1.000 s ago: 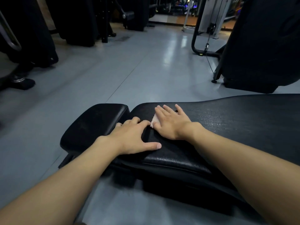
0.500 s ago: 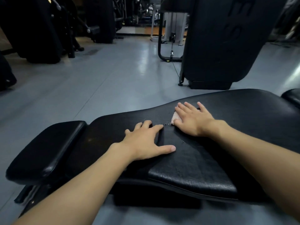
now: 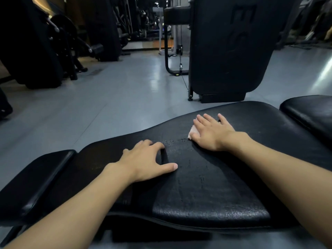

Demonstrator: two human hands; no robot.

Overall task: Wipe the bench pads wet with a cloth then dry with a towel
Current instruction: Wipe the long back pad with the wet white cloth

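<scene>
Your right hand (image 3: 210, 133) lies flat, its fingers (image 3: 203, 120) straight and lightly spread, gripping nothing. They press a small pale pinkish cloth (image 3: 191, 132) onto the long black textured vinyl bench pad (image 3: 206, 186). Only a corner of the cloth shows, on the side toward your other hand. A flat palm likely suits this, spreading pressure so the cloth drags evenly. Your left hand (image 3: 145, 160) rests near it, palm down, fingers loosely bent and thumb out, holding nothing. It reads as a brace for your weight and to steady the pad. Between the two sets of fingertips sits a wet speckled streak (image 3: 170, 141), so I judge this to be the wet pass, part done. Beyond your right fingertips the pad's far edge is close, then grey smooth floor (image 3: 107, 105). Past your right wrist the pad runs on dull and open, with good room to sweep. Further that way a gap separates it from a second black cushioned pad (image 3: 309, 114). Past your left hand lies a small black end cushion (image 3: 36, 177). A tall black machine housing (image 3: 230, 47) stands well apart. No towel is in view.
</scene>
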